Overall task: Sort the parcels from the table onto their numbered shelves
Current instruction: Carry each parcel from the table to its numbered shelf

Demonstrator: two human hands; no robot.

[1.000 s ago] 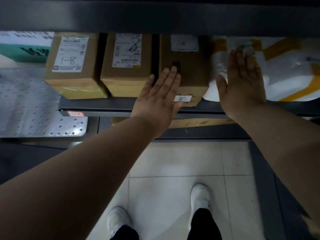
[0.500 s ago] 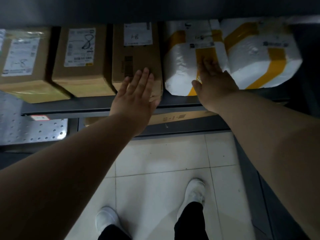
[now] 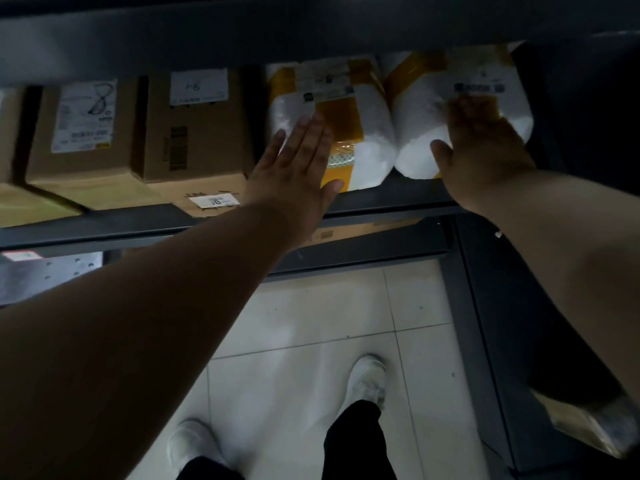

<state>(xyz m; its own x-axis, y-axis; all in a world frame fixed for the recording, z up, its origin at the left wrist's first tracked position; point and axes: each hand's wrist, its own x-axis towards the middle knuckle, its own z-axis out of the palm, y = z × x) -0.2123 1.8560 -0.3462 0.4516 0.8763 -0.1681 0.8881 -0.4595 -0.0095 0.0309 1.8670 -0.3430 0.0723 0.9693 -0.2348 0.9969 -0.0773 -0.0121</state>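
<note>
Two white foam parcels bound with yellow tape lie side by side on a dark metal shelf [image 3: 398, 202]. My left hand [image 3: 298, 168] lies flat with straight fingers on the front of the left white parcel [image 3: 374, 133]. My right hand [image 3: 481, 147] presses flat against the right white parcel [image 3: 419, 133]; its fingertips are blurred. To the left stand two brown cardboard boxes, one [image 3: 194, 133] with a label reading 1-8 and another [image 3: 83, 133] marked with a large 8.
A dark shelf board [image 3: 311, 29] hangs just above the parcels. A lower shelf holds a flat cardboard box [image 3: 363, 230]. A perforated metal plate [image 3: 45, 275] sits at the lower left. A dark upright post [image 3: 485, 341] stands at the right. My white shoes [image 3: 367, 379] stand on pale floor tiles.
Both hands shifted right along the shelf: my left hand left the 1-8 cardboard box for the left white parcel, my right hand moved from that parcel to the right one.
</note>
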